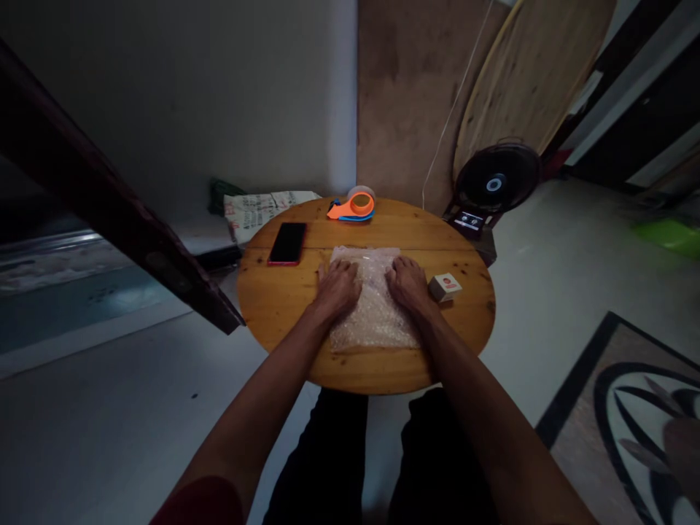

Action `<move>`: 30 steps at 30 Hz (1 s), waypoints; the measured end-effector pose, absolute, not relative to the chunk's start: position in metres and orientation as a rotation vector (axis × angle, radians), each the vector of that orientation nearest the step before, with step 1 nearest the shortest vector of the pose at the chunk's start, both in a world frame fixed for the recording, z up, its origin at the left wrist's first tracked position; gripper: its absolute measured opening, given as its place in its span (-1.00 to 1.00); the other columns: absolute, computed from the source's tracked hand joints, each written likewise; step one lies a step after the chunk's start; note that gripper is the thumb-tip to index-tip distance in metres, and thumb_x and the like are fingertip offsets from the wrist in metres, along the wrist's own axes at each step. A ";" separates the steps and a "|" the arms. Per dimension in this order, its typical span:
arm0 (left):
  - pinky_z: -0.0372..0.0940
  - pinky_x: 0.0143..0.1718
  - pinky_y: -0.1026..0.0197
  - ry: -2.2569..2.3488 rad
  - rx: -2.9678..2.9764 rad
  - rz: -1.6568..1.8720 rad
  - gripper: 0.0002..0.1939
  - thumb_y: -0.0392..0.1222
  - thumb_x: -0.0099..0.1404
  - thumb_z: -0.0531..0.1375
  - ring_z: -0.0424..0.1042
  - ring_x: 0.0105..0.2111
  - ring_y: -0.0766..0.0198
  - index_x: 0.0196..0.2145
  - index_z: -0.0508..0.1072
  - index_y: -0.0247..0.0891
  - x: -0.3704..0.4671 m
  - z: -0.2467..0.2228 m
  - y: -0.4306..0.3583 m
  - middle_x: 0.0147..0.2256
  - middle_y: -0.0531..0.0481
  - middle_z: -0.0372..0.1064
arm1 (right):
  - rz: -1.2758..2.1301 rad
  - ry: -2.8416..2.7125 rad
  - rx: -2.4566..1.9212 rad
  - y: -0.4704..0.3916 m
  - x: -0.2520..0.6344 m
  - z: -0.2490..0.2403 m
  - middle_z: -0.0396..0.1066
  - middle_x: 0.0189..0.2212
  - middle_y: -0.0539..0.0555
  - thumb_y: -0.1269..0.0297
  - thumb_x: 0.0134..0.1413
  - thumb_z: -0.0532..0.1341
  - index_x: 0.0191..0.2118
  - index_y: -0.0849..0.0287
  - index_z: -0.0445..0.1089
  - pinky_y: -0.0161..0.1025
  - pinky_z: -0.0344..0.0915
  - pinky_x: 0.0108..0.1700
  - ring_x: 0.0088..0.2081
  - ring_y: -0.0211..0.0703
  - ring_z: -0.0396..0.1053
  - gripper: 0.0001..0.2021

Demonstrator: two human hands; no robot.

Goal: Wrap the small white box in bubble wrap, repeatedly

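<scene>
On the table [372, 373]: bubble wrap [377, 313] was laid flat
Hands: wrap was pressed by left hand [339, 283] and right hand [407, 281], fingers bent, close together
Box [445, 287]: left unwrapped beside right hand
Tape [351, 208]: left untouched

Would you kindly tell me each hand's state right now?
Left hand: open, on the bubble wrap.
Right hand: touching it too; grip can't be told.

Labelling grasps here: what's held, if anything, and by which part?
No clear hold: the left hand and right hand lie on the bubble wrap, at its left and right sides. Whether they pinch it can't be told.
</scene>
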State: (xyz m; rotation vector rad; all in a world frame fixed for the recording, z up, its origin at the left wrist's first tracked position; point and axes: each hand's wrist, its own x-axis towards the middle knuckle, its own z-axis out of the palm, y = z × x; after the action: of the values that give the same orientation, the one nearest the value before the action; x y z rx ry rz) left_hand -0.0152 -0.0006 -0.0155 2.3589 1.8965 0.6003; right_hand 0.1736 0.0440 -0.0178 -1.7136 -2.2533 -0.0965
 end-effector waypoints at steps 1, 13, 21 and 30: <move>-0.02 0.20 -0.31 1.887 2.366 0.592 -0.66 -0.14 0.36 0.01 0.18 0.18 -0.05 0.03 0.37 -0.20 -0.015 -0.016 0.000 0.10 -0.18 0.34 | -0.077 -2.242 -1.715 0.044 0.174 -0.018 0.40 -0.02 0.27 0.25 0.28 -0.02 -0.07 0.30 0.38 -0.13 0.12 0.09 0.04 0.05 0.26 -0.68; -0.04 0.28 -0.14 1.596 2.508 0.422 -0.43 0.14 0.30 0.07 0.12 0.27 0.00 0.15 0.35 -0.20 -0.021 -0.011 0.006 0.26 -0.17 0.18 | 0.067 -2.291 -1.602 0.040 0.192 -0.015 0.39 0.07 0.24 0.37 0.25 -0.01 0.01 0.29 0.40 -0.22 0.11 0.13 0.09 -0.05 0.30 -0.66; -0.24 0.35 -0.20 1.550 2.433 0.294 -0.28 -0.03 0.17 0.14 -0.08 0.35 -0.04 0.28 0.18 -0.20 -0.031 -0.010 0.009 0.35 -0.16 -0.02 | 0.010 -2.299 -1.625 0.046 0.192 -0.021 0.36 0.11 0.24 0.39 0.26 -0.04 0.01 0.25 0.41 -0.17 0.11 0.13 0.12 0.00 0.27 -0.65; -0.14 0.33 -0.19 1.592 2.458 0.406 -0.37 0.12 0.25 0.10 -0.01 0.33 -0.02 0.21 0.29 -0.18 -0.025 -0.016 0.008 0.31 -0.13 0.06 | -0.024 -2.278 -1.667 0.044 0.191 -0.022 0.36 0.11 0.23 0.41 0.25 -0.04 0.04 0.23 0.40 -0.16 0.11 0.13 0.13 0.00 0.25 -0.64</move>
State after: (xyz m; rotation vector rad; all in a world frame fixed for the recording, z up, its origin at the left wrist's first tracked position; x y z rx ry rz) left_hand -0.0252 0.0078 -0.0156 2.4577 1.5921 0.4063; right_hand 0.1905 0.0442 -0.0216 -1.6669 -2.2780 -0.0237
